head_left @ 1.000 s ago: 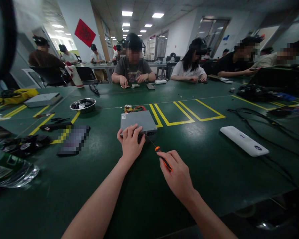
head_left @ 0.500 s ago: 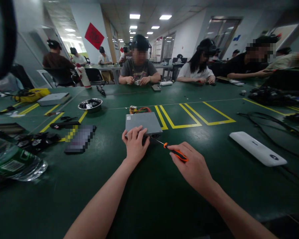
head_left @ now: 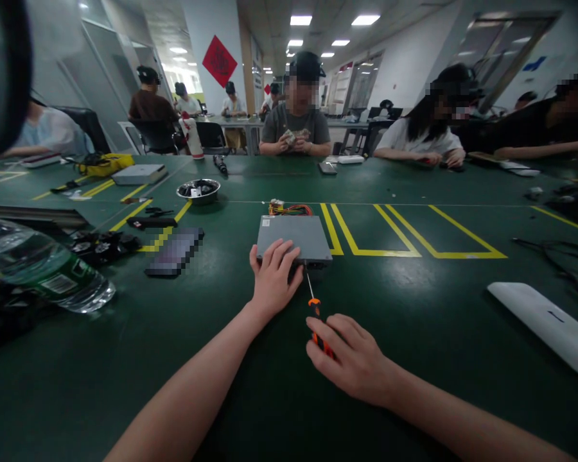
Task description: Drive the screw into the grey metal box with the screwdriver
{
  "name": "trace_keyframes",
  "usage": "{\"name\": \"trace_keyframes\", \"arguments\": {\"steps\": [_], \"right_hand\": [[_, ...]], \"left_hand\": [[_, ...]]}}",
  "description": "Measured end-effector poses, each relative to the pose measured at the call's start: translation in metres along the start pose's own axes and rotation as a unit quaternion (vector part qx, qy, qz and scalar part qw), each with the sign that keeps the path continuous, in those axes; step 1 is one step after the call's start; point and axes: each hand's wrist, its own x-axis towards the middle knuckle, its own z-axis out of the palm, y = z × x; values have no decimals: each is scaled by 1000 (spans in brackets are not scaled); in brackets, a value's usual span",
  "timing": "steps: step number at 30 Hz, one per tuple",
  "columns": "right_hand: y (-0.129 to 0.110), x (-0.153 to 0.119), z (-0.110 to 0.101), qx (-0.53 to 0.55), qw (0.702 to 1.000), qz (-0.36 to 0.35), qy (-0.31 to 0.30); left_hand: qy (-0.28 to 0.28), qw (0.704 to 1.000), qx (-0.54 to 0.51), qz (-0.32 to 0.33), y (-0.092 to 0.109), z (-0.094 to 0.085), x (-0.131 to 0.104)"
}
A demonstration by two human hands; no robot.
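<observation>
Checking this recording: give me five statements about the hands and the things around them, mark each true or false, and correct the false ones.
1. The right hand holds an orange-and-black screwdriver. True.
2. The left hand touches the grey box. True.
3. The screwdriver's shaft points away from the box. False: it points toward it.
4. A metal bowl stands left of the box. True.
5. The box stands on end. False: it lies flat.

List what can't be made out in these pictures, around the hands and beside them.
All in the head view:
Metal box: part of its near side, hidden by the left hand.
Screwdriver: tip too small and dark; part of the handle hidden by the right hand.
Label: print too small.
White device: cut off by the right edge.
</observation>
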Motion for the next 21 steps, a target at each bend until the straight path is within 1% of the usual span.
{"name": "trace_keyframes", "arguments": {"steps": [4,8,9,13,21], "right_hand": [[6,-12,12,42,999,28,-2],[9,-18,19,94,994,29,47],[9,-18,19,103,993,26,49],[9,-17,18,115,993,21,28],[9,-16,13,93,994,44,41]], "left_hand": [[-7,999,-12,34,-1,1,0],[-10,1000,-15,24,0,2,0],[-11,1000,-15,22,0,2,0],[-12,1000,-15,15,1,3,0],[-15,1000,-9,17,1,2,0]]}}
